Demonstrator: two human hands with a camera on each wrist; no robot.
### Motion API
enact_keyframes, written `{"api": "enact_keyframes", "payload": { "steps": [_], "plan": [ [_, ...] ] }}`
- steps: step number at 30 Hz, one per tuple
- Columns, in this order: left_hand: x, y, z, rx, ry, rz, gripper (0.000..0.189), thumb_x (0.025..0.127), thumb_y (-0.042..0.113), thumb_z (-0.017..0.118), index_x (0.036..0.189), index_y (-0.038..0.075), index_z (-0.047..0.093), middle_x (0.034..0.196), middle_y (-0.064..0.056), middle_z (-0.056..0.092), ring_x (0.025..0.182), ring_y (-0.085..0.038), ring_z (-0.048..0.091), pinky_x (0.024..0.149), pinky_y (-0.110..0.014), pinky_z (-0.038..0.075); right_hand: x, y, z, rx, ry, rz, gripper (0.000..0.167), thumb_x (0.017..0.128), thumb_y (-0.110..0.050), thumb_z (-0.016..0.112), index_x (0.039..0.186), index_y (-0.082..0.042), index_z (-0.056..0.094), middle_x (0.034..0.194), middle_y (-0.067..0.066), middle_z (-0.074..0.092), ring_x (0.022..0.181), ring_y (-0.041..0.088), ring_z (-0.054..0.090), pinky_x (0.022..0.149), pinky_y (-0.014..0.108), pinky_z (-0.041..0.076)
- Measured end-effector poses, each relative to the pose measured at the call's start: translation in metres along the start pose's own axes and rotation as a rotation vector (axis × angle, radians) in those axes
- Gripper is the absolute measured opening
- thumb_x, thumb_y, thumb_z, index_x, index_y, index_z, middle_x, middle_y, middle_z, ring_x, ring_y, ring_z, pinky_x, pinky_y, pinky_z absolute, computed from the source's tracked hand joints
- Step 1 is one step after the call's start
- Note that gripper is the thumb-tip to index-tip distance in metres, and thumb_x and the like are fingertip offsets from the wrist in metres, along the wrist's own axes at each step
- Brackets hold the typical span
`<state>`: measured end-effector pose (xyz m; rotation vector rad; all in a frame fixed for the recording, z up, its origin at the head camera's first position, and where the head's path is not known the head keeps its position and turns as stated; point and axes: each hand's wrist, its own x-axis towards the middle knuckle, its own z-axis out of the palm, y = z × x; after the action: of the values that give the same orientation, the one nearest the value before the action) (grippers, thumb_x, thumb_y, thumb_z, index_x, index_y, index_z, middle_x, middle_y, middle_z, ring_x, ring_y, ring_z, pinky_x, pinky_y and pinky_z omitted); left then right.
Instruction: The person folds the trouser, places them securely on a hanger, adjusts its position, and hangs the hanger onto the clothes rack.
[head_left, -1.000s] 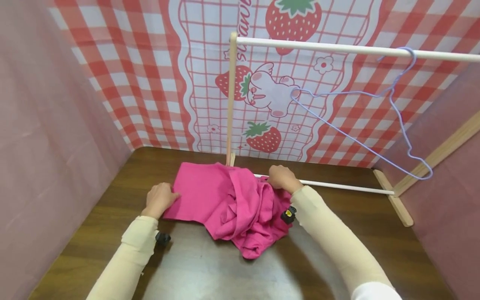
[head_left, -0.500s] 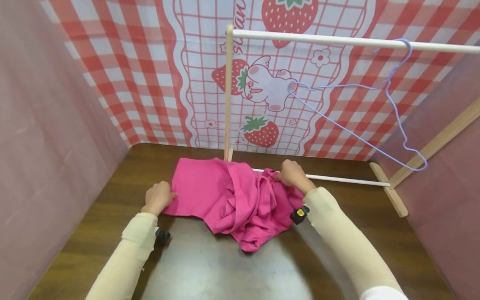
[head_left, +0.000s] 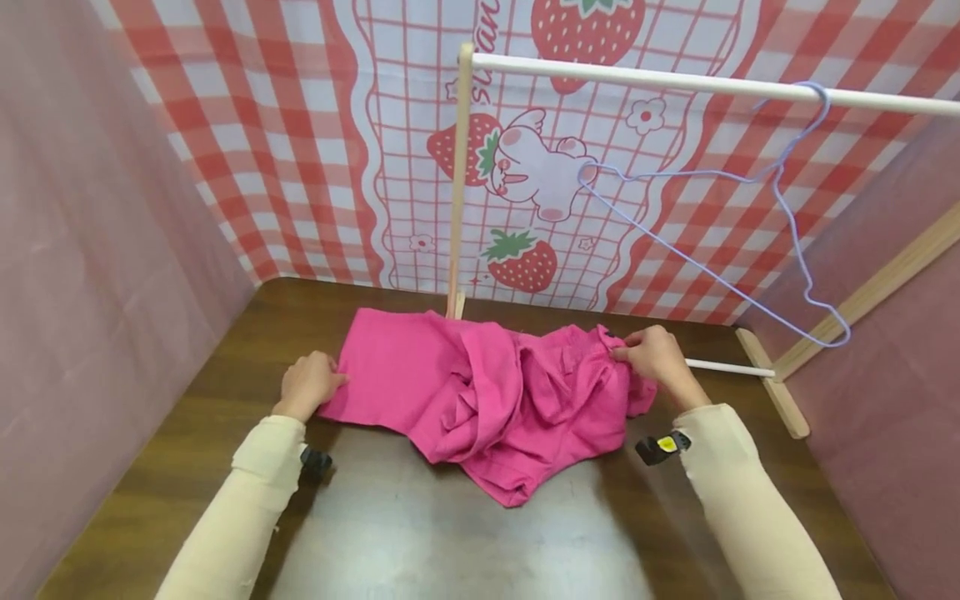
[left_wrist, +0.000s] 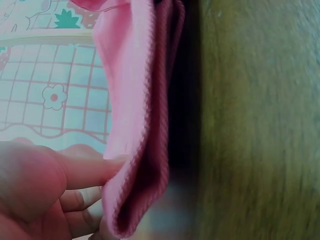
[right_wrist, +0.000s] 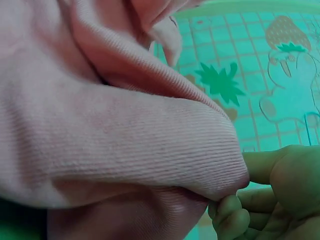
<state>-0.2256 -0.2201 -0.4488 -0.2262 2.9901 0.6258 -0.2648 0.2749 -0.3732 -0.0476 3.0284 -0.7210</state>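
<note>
- Pink ribbed garment (head_left: 397, 362) is laid on the wood-grain bench (head_left: 450, 550), btwn both hands; L part is spread flat, middle & R part bunched. Exact type can't be told.
- Left grip (head_left: 309, 385): L edge of the garment is pinched btwn thumb & fingers.
- Right grip (head_left: 658, 358): far R corner is pinched, thumb agst fingertips; a small dark patch shows just beside, too small to ID.
- Handling (judged): prob. light, v. soft, limp; little stiffness to be relied on, so creases are easily formed & shape is prob. lost w/o tension from both ends. Slipping unlikely given the ribs; low breakage risk.
- Best hold (judged): edges & corners, esp. the stitched L edge, where a clean pinch is offered; loose middle folds best avoided, as several layers may be caught at once.
- Texture: fine corduroy-like ribs in right wrist view; overlocked edge in left wrist view, layers parted into a narrow, rounded loop.
- Shape: near-rectangular panel at L, overlapping folds mid, blunt point on near side.
- Rack: round white rail (head_left: 645, 77), pale wooden post (head_left: 459, 183), lower white rod (head_left: 727, 367) partly hidden by the garment.
- Lilac hanger (head_left: 777, 170): thin, smooth-looking, hung from the rail.
- Backdrop cloth (head_left: 322, 200): red/white gingham w/ strawberry print, softly creased.
</note>
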Motion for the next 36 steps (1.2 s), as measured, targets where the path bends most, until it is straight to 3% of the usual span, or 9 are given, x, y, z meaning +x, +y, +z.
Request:
{"api": "enact_keyframes", "payload": {
  "steps": [12, 18, 22, 26, 31, 36],
  "plan": [
    [-0.002, -0.012, -0.008, -0.059, 0.004, -0.011, 0.027, 0.088, 0.031, 0.069, 0.094, 0.005, 0.072, 0.101, -0.024, 0.069, 0.094, -0.044, 0.064, 0.076, -0.051, 0.049, -0.024, 0.052, -0.026, -0.011, 0.119, 0.007, 0.038, 0.088, -0.021, 0.069, 0.107, 0.012, 0.067, 0.097, 0.031, 0.069, 0.082, 0.039, 0.061, 0.061, 0.029, 0.042],
    [-0.002, -0.016, -0.009, -0.082, 0.002, -0.010, 0.029, 0.089, 0.031, 0.069, 0.098, 0.003, 0.072, 0.104, -0.024, 0.070, 0.096, -0.045, 0.063, 0.078, -0.051, 0.049, -0.032, 0.075, -0.032, 0.025, 0.172, -0.004, 0.036, 0.088, -0.017, 0.069, 0.103, 0.015, 0.066, 0.079, 0.025, 0.069, 0.064, 0.021, 0.053, 0.054, 0.027, 0.039],
    [-0.002, -0.017, -0.008, -0.073, -0.002, -0.002, 0.029, 0.089, 0.030, 0.069, 0.098, 0.002, 0.072, 0.105, -0.025, 0.069, 0.097, -0.047, 0.063, 0.079, -0.052, 0.049, -0.033, 0.082, -0.032, 0.057, 0.139, 0.009, 0.036, 0.089, -0.016, 0.069, 0.103, 0.017, 0.065, 0.065, 0.014, 0.066, 0.057, 0.012, 0.048, 0.050, 0.027, 0.038],
    [-0.003, -0.019, -0.007, -0.059, -0.016, 0.003, 0.029, 0.089, 0.029, 0.068, 0.097, 0.001, 0.072, 0.105, -0.027, 0.068, 0.097, -0.048, 0.063, 0.078, -0.053, 0.049, -0.030, 0.081, -0.031, 0.055, 0.089, 0.032, 0.037, 0.088, -0.017, 0.069, 0.100, 0.018, 0.064, 0.060, 0.008, 0.064, 0.055, 0.011, 0.050, 0.049, 0.028, 0.040],
    [-0.002, -0.019, -0.007, -0.050, -0.039, 0.002, 0.030, 0.089, 0.029, 0.068, 0.100, 0.000, 0.071, 0.107, -0.027, 0.068, 0.098, -0.048, 0.062, 0.080, -0.053, 0.049, -0.026, 0.072, -0.031, -0.041, 0.112, 0.046, 0.037, 0.082, -0.023, 0.075, 0.090, 0.012, 0.067, 0.063, 0.013, 0.065, 0.059, 0.022, 0.053, 0.052, 0.030, 0.039],
    [0.001, -0.018, -0.008, -0.036, -0.069, 0.013, 0.034, 0.090, 0.030, 0.067, 0.104, 0.000, 0.070, 0.109, -0.025, 0.068, 0.103, -0.048, 0.061, 0.085, -0.054, 0.049, -0.022, 0.058, -0.037, -0.133, 0.084, 0.049, 0.043, 0.079, -0.028, 0.076, 0.096, 0.010, 0.067, 0.090, 0.029, 0.069, 0.082, 0.047, 0.060, 0.063, 0.043, 0.044]
  ]
}}
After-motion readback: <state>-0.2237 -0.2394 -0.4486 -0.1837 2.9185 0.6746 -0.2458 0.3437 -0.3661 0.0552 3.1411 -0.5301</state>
